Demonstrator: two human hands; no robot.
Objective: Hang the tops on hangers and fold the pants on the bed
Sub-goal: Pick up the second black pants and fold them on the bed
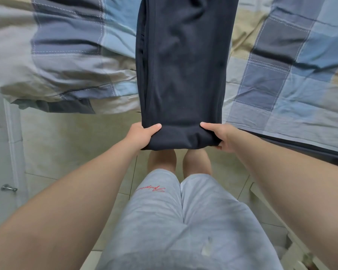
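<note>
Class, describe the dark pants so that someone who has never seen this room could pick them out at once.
Find the bed, spread with blue, grey and beige checks. Down its middle lie the pants, a long strip whose near end the left hand and right hand hold just past the bed's edge. They alone are plain dark navy, with no checks.

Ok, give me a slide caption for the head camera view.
Left hand and right hand grip the near end of dark pants stretched across the plaid bedcover.
</note>
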